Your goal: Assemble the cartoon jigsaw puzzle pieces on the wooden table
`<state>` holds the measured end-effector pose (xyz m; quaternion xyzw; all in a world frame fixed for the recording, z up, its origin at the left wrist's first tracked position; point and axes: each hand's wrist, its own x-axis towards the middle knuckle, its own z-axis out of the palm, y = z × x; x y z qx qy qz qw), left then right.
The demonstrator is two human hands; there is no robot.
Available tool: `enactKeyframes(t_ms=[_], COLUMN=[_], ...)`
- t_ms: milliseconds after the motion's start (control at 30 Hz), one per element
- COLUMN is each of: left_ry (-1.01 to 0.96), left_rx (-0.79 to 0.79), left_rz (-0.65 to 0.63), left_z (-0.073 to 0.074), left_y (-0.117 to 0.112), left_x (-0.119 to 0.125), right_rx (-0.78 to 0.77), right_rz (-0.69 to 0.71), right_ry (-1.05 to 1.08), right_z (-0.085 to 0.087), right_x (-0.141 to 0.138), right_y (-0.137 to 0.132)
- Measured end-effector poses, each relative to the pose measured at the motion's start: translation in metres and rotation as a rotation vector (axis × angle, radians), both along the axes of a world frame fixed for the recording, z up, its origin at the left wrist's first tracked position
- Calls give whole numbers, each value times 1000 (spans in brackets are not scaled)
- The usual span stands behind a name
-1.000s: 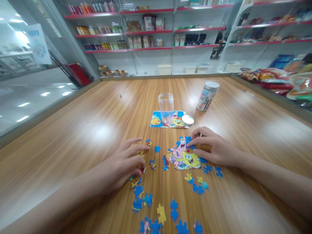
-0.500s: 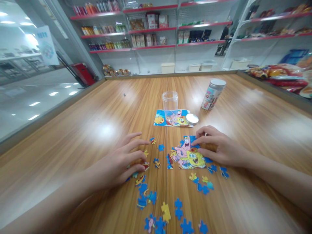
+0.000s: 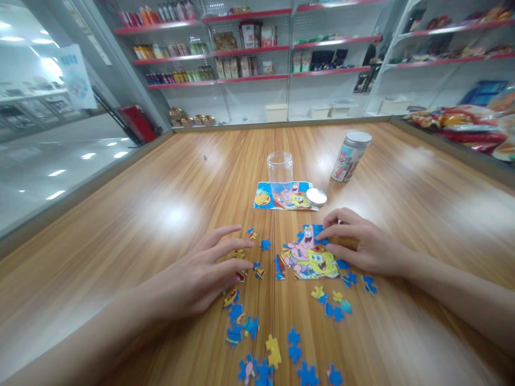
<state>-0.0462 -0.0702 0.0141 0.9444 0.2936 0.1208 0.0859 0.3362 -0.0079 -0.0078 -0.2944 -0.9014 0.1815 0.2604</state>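
A partly joined jigsaw puzzle [image 3: 311,254] with a pink and a yellow cartoon figure lies flat on the wooden table. My right hand [image 3: 358,241] rests at its upper right edge, fingertips touching the blue corner; the fingers are spread. My left hand [image 3: 207,268] hovers left of the puzzle with fingers apart, over loose pieces that it partly hides. Close to its fingertips lie a blue and brown puzzle piece [image 3: 258,269] and a blue puzzle piece [image 3: 265,244]. Several more loose pieces are scattered nearer me, among them a yellow puzzle piece [image 3: 273,350].
Behind the puzzle, a clear jar [image 3: 280,167] stands on a printed picture sheet [image 3: 262,197], with a silver lid [image 3: 316,197] beside it. A printed canister [image 3: 351,156] stands farther right. Stocked shelves [image 3: 253,51] line the back, and snack bags [image 3: 462,126] lie at the right.
My left hand has shifted slightly to the right, its fingers reaching farther toward the loose pieces beside the puzzle. My right hand has stayed at the puzzle's edge.
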Motion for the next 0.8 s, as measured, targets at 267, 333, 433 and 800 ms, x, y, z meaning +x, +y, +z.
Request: enactKeyframes(t_ms=[267, 333, 433, 800], left_ry=[-11, -28, -47, -57], left_rx=[80, 102, 114, 7], left_rz=[37, 49, 57, 205], left_z=[-1, 0, 3, -6], left_y=[3, 3, 0, -7], left_x=[-3, -4, 0, 32], right_rx=[41, 11, -1, 52], right_rz=[-382, -488, -576, -284], right_ry=[227, 313, 472, 123], right_z=[4, 5, 6, -2], right_x=[-1, -2, -1, -11], right_y=[-2, -6, -13, -13])
